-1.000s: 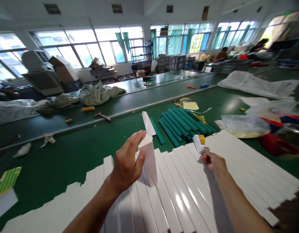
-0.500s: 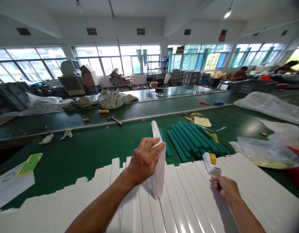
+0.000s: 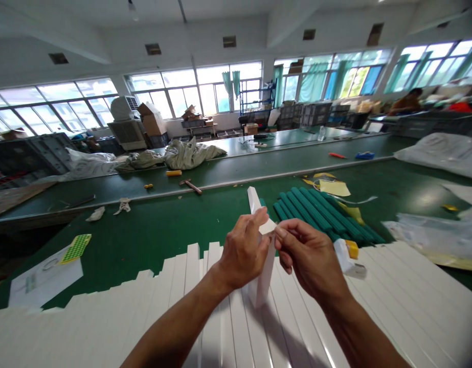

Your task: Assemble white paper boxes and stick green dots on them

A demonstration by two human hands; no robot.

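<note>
A long, narrow white box stands up from a row of white boxes laid side by side. My left hand is closed around its upper part, thumb and fingers on either side. My right hand is pinched at the box's near top edge, its fingertips touching it; whatever is between them is too small to make out. To the right of that hand, a white dispenser with a yellow roll rests on the row of boxes.
Behind the row, dark green ribbed rods lie stacked on the green table. A hammer and a yellow card lie further back. Clear plastic bags are at the right, and a person sits in the far right background.
My right hand has moved left from beside the dispenser to the box's top edge. My left hand still holds the box. The view has turned slightly left.
</note>
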